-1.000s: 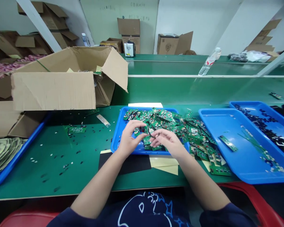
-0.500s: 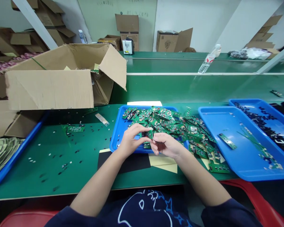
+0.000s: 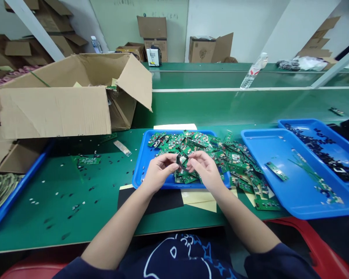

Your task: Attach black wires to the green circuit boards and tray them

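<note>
Over the blue tray [image 3: 138,170] heaped with green circuit boards [image 3: 192,141], my left hand [image 3: 159,170] pinches a small dark-edged circuit board [image 3: 179,160] between thumb and fingers. My right hand [image 3: 204,167] is just to the right of it, its thumb and fingertips drawn together at the board's right side. What sits between the right fingertips is too small to make out. More boards spill past the tray's right side. Black and yellow sheets lie under the tray's front edge.
A large open cardboard box [image 3: 55,112] stands at the back left. Two further blue trays are on the right, the nearer [image 3: 302,186] holding one board and small parts. A plastic bottle [image 3: 253,71] leans at the back. Black bits dot the left table.
The small board has turned in my left hand, now showing its dark edge. My right hand's fingers have shifted up and bunched beside it. The whole view has shifted slightly.
</note>
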Tool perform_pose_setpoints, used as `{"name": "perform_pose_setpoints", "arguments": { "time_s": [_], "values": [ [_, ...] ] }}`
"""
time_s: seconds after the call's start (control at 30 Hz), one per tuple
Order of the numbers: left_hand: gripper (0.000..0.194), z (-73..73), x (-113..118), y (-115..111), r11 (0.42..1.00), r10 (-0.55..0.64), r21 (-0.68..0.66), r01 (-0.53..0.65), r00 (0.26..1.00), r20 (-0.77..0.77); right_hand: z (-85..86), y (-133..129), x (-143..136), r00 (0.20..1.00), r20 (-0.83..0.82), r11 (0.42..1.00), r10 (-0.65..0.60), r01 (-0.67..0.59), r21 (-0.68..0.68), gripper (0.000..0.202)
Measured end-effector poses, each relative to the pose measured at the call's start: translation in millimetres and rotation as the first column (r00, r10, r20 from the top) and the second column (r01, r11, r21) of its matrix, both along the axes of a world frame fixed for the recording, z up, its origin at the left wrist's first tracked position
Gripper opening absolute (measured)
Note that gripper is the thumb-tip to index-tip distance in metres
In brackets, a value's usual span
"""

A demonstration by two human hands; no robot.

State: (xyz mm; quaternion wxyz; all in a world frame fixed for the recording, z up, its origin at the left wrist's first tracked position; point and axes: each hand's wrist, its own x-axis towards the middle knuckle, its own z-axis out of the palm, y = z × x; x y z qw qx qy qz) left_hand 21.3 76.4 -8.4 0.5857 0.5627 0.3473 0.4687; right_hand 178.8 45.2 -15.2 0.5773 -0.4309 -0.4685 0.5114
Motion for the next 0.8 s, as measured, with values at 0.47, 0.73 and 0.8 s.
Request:
{"name": "perform_pose_setpoints", "arguments": {
  "time_s": [0.47,0.73,0.8],
  "values": [
    [0.033,-1.2,1,-3,0.995,-0.094,0.01,0.094,0.995,-0.023,-1.3,-3,-2,0.984,0.17,0.999,0.045,-0.046,0.001,0.02],
    [0.028,7.6,2,-3,0.978,-0.209,-0.024,0.208,0.977,-0.051,2.6,-2,6,0.863,0.441,0.935,-0.247,0.092,0.344,0.007],
    [0.029,7.4,2,-2,0.967,-0.248,-0.064,0.245,0.968,-0.039,2.1,-2,8,0.808,0.486,0.88,-0.333,0.081,0.468,0.007]
  ]
}}
